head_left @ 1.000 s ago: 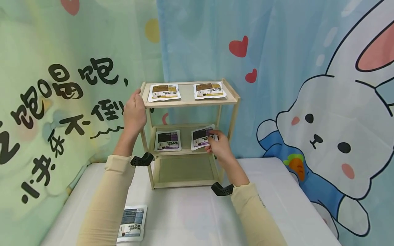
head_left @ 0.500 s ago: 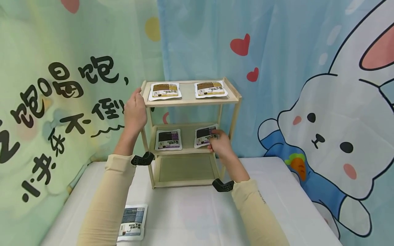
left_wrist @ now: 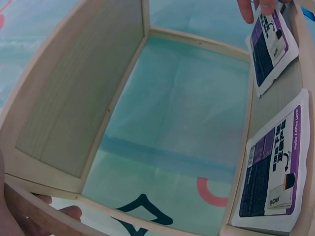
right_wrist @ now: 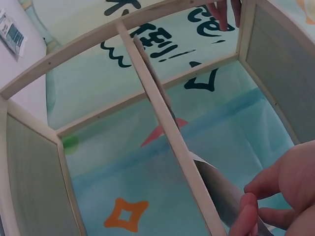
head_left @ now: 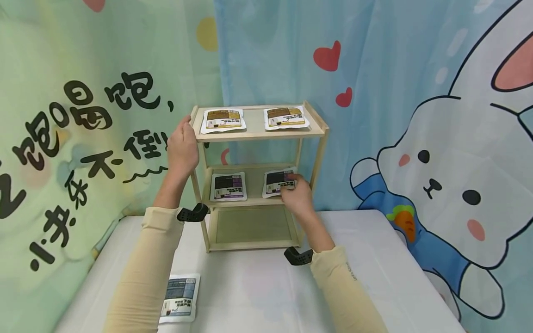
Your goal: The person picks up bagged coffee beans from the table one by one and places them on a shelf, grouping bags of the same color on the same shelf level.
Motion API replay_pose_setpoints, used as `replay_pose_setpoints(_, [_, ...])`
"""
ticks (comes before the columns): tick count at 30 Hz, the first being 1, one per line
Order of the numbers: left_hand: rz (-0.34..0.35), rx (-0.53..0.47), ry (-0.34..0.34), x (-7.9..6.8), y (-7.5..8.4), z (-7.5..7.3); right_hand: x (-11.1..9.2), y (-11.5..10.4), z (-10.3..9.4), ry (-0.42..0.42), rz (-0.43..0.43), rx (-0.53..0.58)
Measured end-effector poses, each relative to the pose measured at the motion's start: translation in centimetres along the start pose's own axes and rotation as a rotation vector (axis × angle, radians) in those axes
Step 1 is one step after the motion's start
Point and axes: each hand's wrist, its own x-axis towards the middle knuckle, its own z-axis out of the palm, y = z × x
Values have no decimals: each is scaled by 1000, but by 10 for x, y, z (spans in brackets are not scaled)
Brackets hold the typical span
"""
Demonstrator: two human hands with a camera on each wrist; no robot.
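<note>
A small three-tier wooden rack (head_left: 262, 135) stands on a white-covered table. My left hand (head_left: 182, 148) grips the rack's upper left side, fingertips showing behind the frame in the left wrist view. On the middle tier, my right hand (head_left: 299, 196) pinches the lower right part of a white pouch with a black and purple label (head_left: 274, 181), thumb on its front. That pouch (right_wrist: 216, 184) appears edge-on in the right wrist view, inside the tier's rail. A matching purple-labelled pouch (head_left: 228, 186) lies to its left on the same tier.
Two brown-and-yellow-labelled pouches, one left (head_left: 223, 120) and one right (head_left: 286, 118), lie on the top tier. A blue-labelled pouch (head_left: 180, 298) lies on the table (head_left: 245, 286) by my left sleeve. Printed curtains (head_left: 266, 60) hang close behind the rack.
The right-hand purple-labelled pouch has shifted slightly right and back and now lies straighter on the middle tier. My left hand has kept its place on the rack.
</note>
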Motion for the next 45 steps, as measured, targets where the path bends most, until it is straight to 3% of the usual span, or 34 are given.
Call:
replay_pose_setpoints(6, [-6,-8,-3,-1,0,0,-8,2,2,60,-112,-105])
replay_pose_setpoints(14, [2,-2,6,1,0,0,-16,-1,-4,98,-176,-193])
replay_pose_setpoints(24, [6,-4,8,1,2,-1,-37,-19,-28,1,-158,-74])
replay_pose_setpoints(28, [7,-5,8,0,2,-1,-45,-29,-43,15,-219,33])
replay_pose_setpoints(32, [1,-7,7,0,1,-1,-49,-41,-57,106,-380,83])
replay_pose_setpoints(37, [3,-13,6,0,2,-1,-49,-65,-72,363,-666,137])
replay_pose_setpoints(39, [5,-12,7,0,2,-2,-46,-75,-78,457,-741,174])
replay_pose_setpoints(42, [2,-6,7,0,4,-2,-34,-82,-87,553,-731,216])
replay_pose_setpoints(45, [2,-5,8,0,4,-2,-14,-77,-94,572,-664,239])
